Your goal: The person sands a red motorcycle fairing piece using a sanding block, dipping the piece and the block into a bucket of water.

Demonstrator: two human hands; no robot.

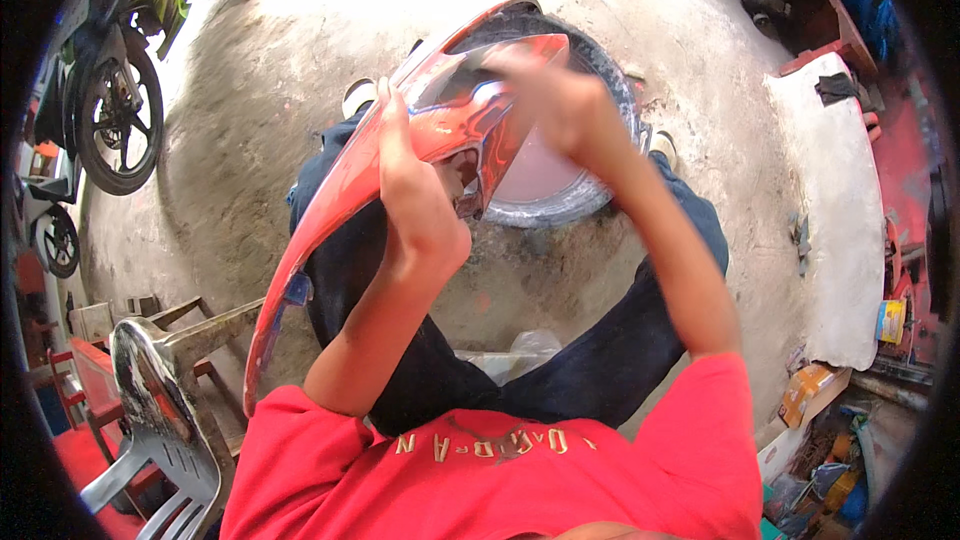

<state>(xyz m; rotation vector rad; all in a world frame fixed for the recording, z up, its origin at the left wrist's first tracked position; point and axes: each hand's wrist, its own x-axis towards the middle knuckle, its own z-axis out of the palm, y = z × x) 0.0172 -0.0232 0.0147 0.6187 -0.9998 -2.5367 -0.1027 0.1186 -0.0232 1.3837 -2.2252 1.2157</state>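
Observation:
I sit with a long red motorcycle body panel (330,200) raised in front of me, its tail reaching down to my lower left. My left hand (415,190) grips the panel at its middle, fingers wrapped over the edge. My right hand (555,100) is blurred and holds the panel's upper end with closed fingers. Below the panel a tyre (560,195) lies flat on the concrete floor between my feet. My dark trousers (600,360) and red shirt (500,480) fill the lower picture.
A parked motorcycle (120,70) stands at the far left, with another wheel (55,240) below it. A grey plastic chair (165,420) and wooden pieces sit at lower left. A low white slab (840,210) and cluttered boxes lie on the right.

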